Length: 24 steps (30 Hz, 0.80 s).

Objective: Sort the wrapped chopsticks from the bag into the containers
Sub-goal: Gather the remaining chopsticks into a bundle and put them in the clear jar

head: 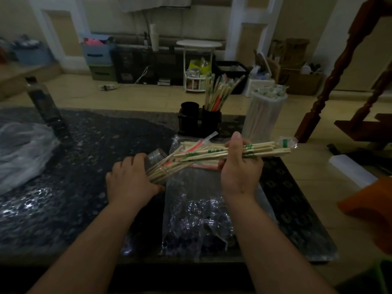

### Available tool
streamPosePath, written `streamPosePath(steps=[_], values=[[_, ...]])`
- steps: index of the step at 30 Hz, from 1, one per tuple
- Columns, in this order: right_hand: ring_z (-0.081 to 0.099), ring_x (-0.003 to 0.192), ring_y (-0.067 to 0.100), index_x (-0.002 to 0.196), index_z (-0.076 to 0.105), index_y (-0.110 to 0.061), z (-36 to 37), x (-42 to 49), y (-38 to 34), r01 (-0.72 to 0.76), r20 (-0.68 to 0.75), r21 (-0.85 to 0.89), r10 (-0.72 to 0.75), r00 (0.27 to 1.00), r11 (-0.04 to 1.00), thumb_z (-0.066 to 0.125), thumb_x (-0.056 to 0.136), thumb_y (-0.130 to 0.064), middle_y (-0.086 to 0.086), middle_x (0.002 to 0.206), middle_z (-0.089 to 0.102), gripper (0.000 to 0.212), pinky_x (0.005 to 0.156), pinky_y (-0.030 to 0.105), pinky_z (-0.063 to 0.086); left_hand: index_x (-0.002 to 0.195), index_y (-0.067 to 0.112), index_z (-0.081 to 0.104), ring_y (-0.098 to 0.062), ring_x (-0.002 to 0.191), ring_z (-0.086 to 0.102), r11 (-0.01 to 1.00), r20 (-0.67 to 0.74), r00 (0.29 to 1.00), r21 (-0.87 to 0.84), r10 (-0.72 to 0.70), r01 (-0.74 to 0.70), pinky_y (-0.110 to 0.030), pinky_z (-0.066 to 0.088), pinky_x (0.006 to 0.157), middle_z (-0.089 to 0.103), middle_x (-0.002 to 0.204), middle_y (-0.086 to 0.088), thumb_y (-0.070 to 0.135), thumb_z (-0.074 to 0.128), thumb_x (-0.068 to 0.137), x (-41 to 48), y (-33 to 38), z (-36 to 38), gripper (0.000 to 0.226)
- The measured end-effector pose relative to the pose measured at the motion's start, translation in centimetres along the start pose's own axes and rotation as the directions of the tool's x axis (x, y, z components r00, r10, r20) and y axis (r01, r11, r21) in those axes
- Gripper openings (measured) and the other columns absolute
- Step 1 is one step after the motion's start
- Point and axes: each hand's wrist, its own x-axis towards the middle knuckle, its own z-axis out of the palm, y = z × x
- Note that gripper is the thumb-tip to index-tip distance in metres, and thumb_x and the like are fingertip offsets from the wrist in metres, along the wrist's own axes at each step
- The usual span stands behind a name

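Clear-wrapped bamboo chopsticks (203, 154) gripped by right hand (239, 168), lower ends clasped by left hand (131, 179), above crumpled clear plastic bag (191, 209), black twin-cup holder (199, 122) and tall clear container (263, 115) set behind

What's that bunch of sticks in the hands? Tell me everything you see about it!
It is a bundle of wrapped chopsticks: pale wooden sticks in thin clear wrappers, most with green print, a few with red. They lie nearly flat and fan out a bit, with the left ends lower. The right hand grips them near the middle, fingers curled round. The left hand holds the left ends. The bundle is over a clear plastic bag on the dark table.
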Motion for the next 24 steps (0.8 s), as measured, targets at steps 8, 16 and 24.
streamPosePath(steps=[8,16,24], values=[[0.054,0.053,0.011,0.062,0.054,-0.015,0.0,0.4,0.3,0.078,-0.140,-0.117,-0.095,0.986,0.990,0.054,0.095,-0.033,-0.004,0.054,0.051,0.037,0.053,0.024,0.046,0.139,0.030,0.035,-0.029,0.122,0.043,1.000,-0.013,1.000,0.024,-0.019,0.020,-0.046,0.038,0.098,0.047,0.134,-0.004,0.064,0.077,0.061,0.0,0.1,-0.1,0.095],[0.060,0.051,0.000,0.092,0.069,-0.010,0.0,0.3,0.6,-0.317,0.218,-0.205,0.359,0.908,0.926,0.070,0.091,-0.021,-0.003,0.068,0.067,0.010,0.045,0.013,0.043,0.139,0.032,0.034,-0.027,0.122,0.043,0.999,-0.013,0.999,-0.017,0.035,-0.036,-0.044,0.037,0.098,0.046,0.135,-0.002,0.062,0.077,0.064,-0.2,0.4,-0.1,0.092],[0.062,0.067,0.010,0.085,0.067,-0.016,-0.3,1.0,2.5,-0.280,0.210,-0.344,0.364,0.907,0.896,0.059,0.096,-0.013,0.003,0.077,0.066,0.014,0.072,0.038,0.061,0.138,0.031,0.037,-0.027,0.120,0.044,0.997,-0.036,0.997,-0.041,0.067,-0.068,-0.044,0.037,0.097,0.048,0.132,-0.001,0.060,0.077,0.064,-0.4,0.5,-0.2,0.089]])
